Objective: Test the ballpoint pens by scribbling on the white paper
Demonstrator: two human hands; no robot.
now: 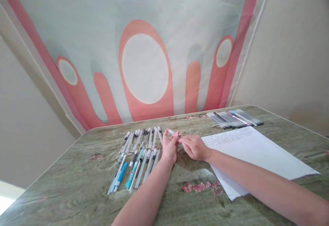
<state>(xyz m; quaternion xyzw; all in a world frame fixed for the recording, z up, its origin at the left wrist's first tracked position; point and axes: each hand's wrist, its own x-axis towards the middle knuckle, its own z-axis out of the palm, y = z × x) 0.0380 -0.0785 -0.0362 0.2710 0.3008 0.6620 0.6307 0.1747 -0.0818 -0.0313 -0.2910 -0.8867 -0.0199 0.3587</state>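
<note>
My left hand (169,147) is closed round a slim, pale, see-through pen part (171,132), whose tip sticks out beyond the fingers toward the far left. Close against it, my right hand (194,146) has its fingers pinched at the near end of the same piece; what lies between those fingertips is too small to make out. Just left of my left hand lie two rows of pens: a far row (140,139) of mostly clear barrels, and a near row with a blue pen (120,176) and a teal patterned pen (132,175).
A white sheet of paper (257,157) with handwriting lies to the right, under my right forearm. Beyond it is a row of pen refills (233,119) near the table's far edge. The wood-patterned table (77,178) meets a printed cloth (146,68) hanging behind.
</note>
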